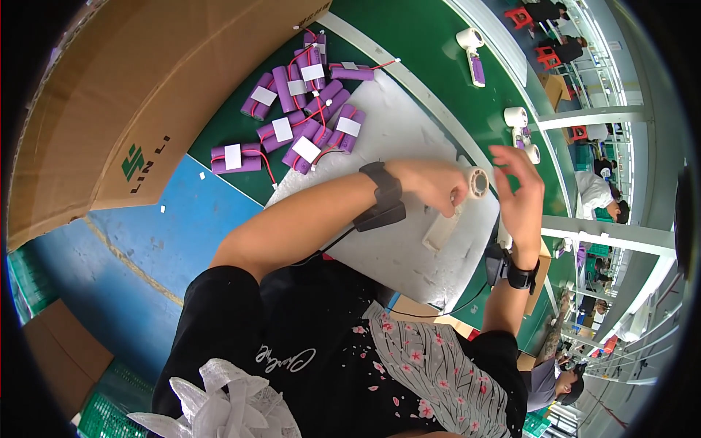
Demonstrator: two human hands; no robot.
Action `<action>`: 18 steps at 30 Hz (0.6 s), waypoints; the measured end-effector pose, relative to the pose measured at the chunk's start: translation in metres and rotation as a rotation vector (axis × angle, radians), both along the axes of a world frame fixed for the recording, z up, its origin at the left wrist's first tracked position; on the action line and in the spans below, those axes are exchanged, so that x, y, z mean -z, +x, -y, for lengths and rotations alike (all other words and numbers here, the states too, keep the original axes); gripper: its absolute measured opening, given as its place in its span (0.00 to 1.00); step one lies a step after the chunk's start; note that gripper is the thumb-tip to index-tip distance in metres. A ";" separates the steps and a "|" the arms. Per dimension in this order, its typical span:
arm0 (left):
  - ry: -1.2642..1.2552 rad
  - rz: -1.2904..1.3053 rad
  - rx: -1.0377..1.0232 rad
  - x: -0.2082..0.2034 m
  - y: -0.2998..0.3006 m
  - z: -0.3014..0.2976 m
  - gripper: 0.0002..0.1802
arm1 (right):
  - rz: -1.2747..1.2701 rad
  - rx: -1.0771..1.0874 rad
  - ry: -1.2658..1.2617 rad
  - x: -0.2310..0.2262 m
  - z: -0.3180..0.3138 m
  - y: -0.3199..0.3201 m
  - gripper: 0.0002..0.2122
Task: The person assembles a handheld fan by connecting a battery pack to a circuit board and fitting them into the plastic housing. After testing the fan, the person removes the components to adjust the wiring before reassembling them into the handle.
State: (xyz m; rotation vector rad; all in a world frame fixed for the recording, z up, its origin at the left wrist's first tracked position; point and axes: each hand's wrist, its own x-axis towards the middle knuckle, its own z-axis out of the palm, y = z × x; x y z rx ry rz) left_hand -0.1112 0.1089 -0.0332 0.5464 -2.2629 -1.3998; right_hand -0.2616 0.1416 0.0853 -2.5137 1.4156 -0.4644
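My left hand (pixel 436 185) reaches across the pale foam board, its fingers curled in a pinch at the neck of a white handheld fan casing (pixel 440 232). The casing has a round head with a ring opening, and its handle slants toward me over the board. Part of the casing is hidden under my fingers. Just right of the round head, my right hand (pixel 521 191) is raised with fingers apart, holding nothing. Another white piece (pixel 504 235) shows partly behind my right wrist. Black bands with small modules sit on both wrists.
Several purple battery packs (pixel 305 150) with red wires and white labels lie piled at the far left. A large cardboard box (pixel 87 109) stands left of them. White fan units (pixel 471 39) with purple batteries lie on the green surface (pixel 431 44) beyond. People sit farther right.
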 end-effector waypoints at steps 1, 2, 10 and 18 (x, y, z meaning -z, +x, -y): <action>-0.040 0.013 -0.020 0.002 0.003 0.001 0.09 | 0.110 -0.020 0.094 -0.004 0.001 0.023 0.16; -0.071 0.013 -0.029 0.001 0.003 0.002 0.09 | 0.089 -0.183 0.149 -0.006 -0.001 0.044 0.15; -0.124 -0.025 -0.053 0.004 0.003 -0.005 0.08 | -0.129 -0.709 0.261 0.045 0.019 0.164 0.13; -0.132 -0.033 -0.081 0.005 0.006 -0.010 0.07 | -0.265 -0.686 0.309 0.056 0.020 0.182 0.09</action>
